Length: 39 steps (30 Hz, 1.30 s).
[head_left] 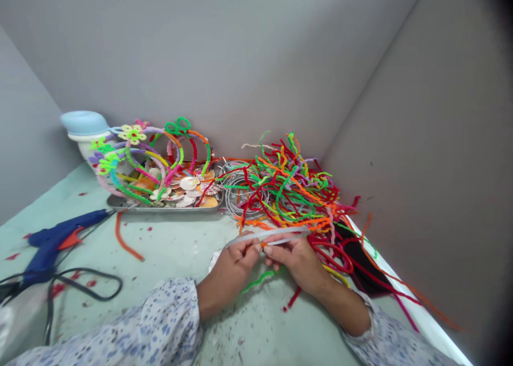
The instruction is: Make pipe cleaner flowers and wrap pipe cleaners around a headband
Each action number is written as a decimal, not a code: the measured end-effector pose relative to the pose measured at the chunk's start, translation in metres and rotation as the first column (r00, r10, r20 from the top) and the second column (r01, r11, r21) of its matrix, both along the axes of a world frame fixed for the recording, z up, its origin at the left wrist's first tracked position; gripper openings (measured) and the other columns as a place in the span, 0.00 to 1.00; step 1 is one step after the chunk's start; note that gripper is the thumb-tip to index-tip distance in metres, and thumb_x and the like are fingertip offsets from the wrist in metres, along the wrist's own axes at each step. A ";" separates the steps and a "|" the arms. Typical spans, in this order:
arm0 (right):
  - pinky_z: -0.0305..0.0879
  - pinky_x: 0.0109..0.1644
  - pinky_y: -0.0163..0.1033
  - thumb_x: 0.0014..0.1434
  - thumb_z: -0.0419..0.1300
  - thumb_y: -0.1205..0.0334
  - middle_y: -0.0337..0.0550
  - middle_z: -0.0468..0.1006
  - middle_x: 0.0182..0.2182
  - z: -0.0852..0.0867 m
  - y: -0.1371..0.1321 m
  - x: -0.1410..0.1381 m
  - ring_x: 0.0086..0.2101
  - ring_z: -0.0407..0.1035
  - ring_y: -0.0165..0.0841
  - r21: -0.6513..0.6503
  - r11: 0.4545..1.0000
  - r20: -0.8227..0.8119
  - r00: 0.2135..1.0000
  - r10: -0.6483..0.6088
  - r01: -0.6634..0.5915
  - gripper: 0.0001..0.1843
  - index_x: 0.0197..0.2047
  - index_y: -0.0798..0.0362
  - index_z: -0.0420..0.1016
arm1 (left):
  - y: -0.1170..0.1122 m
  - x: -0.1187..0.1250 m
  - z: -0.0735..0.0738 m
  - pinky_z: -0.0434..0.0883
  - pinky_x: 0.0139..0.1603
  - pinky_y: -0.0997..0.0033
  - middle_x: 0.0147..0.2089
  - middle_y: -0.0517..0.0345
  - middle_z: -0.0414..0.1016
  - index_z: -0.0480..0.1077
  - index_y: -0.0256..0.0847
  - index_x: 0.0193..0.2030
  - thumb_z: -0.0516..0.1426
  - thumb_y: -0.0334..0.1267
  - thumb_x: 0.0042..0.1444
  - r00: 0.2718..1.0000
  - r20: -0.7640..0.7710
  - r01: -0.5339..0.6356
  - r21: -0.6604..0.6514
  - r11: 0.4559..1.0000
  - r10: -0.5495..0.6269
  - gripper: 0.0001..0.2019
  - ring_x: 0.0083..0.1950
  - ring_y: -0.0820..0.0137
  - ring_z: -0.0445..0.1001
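Observation:
A thin white plastic headband [276, 231] is held in front of me, both of its strands running sideways between my hands. A small bit of orange pipe cleaner [263, 244] sits around the lower strand, between my fingertips. My left hand [238, 259] is closed, thumb and fingers pinching the band beside the orange piece. From the other side, my right hand [298, 259] pinches the same strand with thumb and forefinger. A green pipe cleaner [260, 280] lies beneath the hands. How far the orange piece winds under the left fingers is hidden.
A big tangle of coloured pipe cleaners [288, 184] lies behind my hands, beside coiled wire [242, 195]. Left of it, a metal tray [168, 209] holds shells, with wrapped headbands [154, 141] leaning over it. A blue glue gun [60, 238] with a cord and a blue-lidded white container [86, 133] stand left.

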State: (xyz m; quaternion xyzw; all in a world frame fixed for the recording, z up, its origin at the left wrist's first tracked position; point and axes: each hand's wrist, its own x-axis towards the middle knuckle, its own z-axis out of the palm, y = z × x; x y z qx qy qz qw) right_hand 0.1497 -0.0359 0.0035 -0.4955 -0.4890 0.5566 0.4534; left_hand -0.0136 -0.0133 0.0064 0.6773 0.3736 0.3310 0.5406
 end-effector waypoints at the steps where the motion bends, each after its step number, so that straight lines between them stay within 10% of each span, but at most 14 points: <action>1: 0.63 0.26 0.32 0.49 0.66 0.59 0.38 0.76 0.20 -0.002 -0.001 0.000 0.21 0.67 0.27 0.012 1.000 -0.023 1.000 0.003 -0.003 0.09 0.32 0.56 0.77 | 0.000 0.000 0.000 0.61 0.35 0.73 0.28 0.60 0.68 0.65 0.39 0.27 0.47 0.35 0.60 1.000 -0.002 -0.001 0.027 1.000 0.001 0.12 0.33 0.71 0.66; 8: 0.58 0.24 0.30 0.48 0.65 0.63 0.37 0.75 0.18 -0.013 -0.001 -0.004 0.20 0.66 0.25 -0.091 0.994 -0.248 0.965 -0.087 0.066 0.05 0.28 0.56 0.76 | -0.006 0.001 0.002 0.60 0.36 0.72 0.29 0.60 0.65 0.66 0.39 0.26 0.48 0.34 0.60 0.992 -0.106 -0.047 0.212 0.976 0.071 0.12 0.33 0.70 0.65; 19: 0.63 0.29 0.31 0.53 0.63 0.59 0.39 0.78 0.26 -0.012 0.001 -0.006 0.24 0.69 0.26 -0.015 1.000 -0.132 0.991 -0.003 0.001 0.11 0.39 0.55 0.77 | 0.001 0.000 -0.003 0.56 0.31 0.74 0.25 0.64 0.63 0.61 0.40 0.25 0.48 0.35 0.59 0.996 0.025 -0.085 -0.078 0.993 0.087 0.11 0.29 0.73 0.59; 39: 0.62 0.27 0.30 0.52 0.64 0.59 0.40 0.78 0.22 -0.014 0.001 -0.008 0.21 0.67 0.25 -0.037 0.997 -0.123 0.990 -0.073 0.069 0.09 0.32 0.57 0.78 | -0.003 0.001 0.000 0.60 0.35 0.72 0.27 0.61 0.64 0.62 0.41 0.25 0.48 0.37 0.60 0.995 0.037 -0.088 -0.019 0.996 0.089 0.12 0.32 0.70 0.62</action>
